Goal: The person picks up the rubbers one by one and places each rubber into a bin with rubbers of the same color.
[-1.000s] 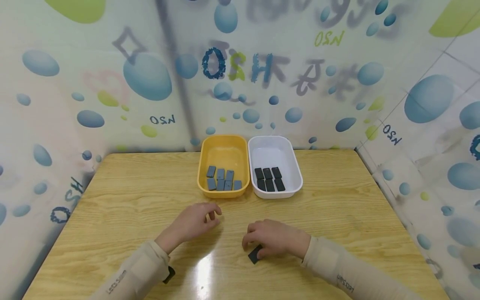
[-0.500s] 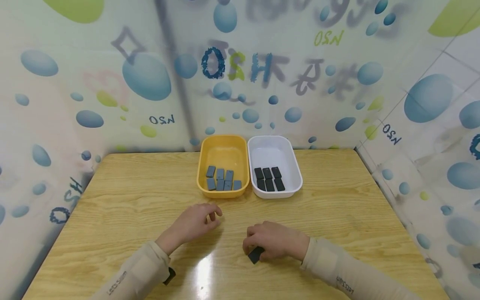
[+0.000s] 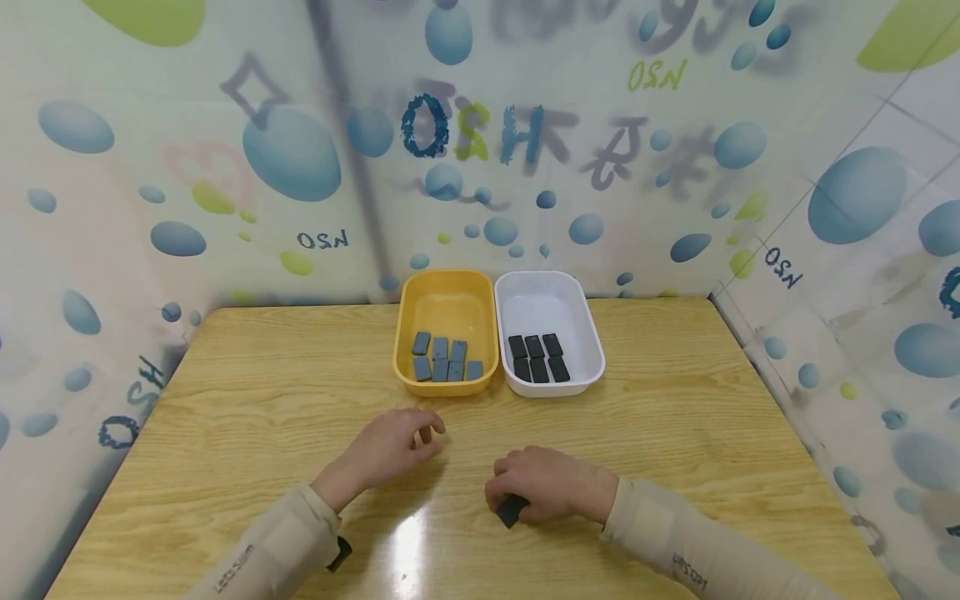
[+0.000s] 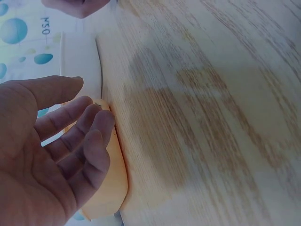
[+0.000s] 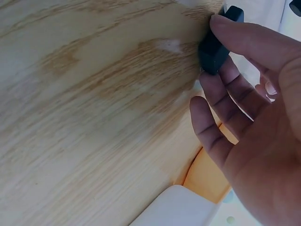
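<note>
My right hand [image 3: 553, 483] pinches a small dark rectangular block [image 3: 512, 511] just at the tabletop, right of the table's middle. In the right wrist view the block [image 5: 217, 49] sits between thumb and fingertips, tilted. To the left, in front of the yellow tray, my left hand [image 3: 386, 447] hovers with loosely bent fingers and holds nothing; the left wrist view shows its bare palm [image 4: 42, 174]. Several grey-blue blocks [image 3: 440, 370] lie in the yellow tray [image 3: 450, 389]. Several black blocks [image 3: 539, 371] lie in rows in the white tray [image 3: 555, 389].
Both trays stand side by side at the back of the wooden table [image 3: 285, 367], close to the patterned wall [image 3: 480, 192]. A small black item [image 3: 340, 553] shows at the left cuff, and light glares off the table's front middle.
The dark block's angle in my right hand has shifted slightly as the fingers closed on it, and that hand has dipped a little toward me. My left hand stays nearly still.
</note>
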